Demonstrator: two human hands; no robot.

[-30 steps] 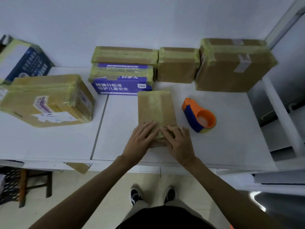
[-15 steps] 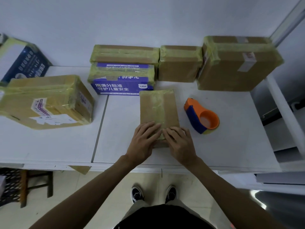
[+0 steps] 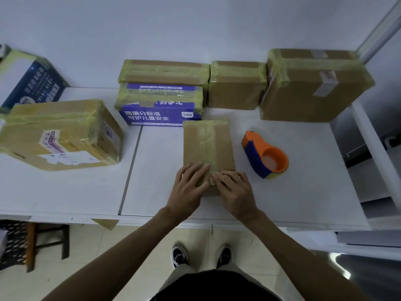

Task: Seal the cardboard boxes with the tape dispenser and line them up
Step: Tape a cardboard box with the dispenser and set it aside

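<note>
A small brown box (image 3: 208, 146) lies flat on the white table (image 3: 303, 192), its long side running away from the person and a strip of yellowish tape (image 3: 206, 140) running down the middle of its top. Both hands rest on the near end of this box. The left hand (image 3: 188, 185) lies palm down with its fingers straight and close together, pressing on the tape. The right hand (image 3: 235, 190) lies the same way just beside it, fingers straight and flat, and the fingertips of the two hands nearly meet over the strip. Neither hand grips anything.

Just to the right of the small box, apart from it, sits the orange and blue tape dispenser (image 3: 265, 156), lying on the table with its roll facing up.

Right behind the small box, touching or almost touching its far end, is a purple box (image 3: 160, 109) with white print, and a flat brown box (image 3: 165, 71) lies on top of it. Behind the small box and to the right, a square brown box (image 3: 236, 85) stands against the wall, and a bigger brown box (image 3: 312, 88) stands beside that one, further right. All of them are wrapped in yellowish tape.

Well to the left of the small box lies a large brown box (image 3: 58, 133) with labels on it, and behind that one a blue and white box (image 3: 28, 81).

Nearer than the small box, below the table edge, the person's dark shoes (image 3: 180, 256) stand on the floor.
</note>
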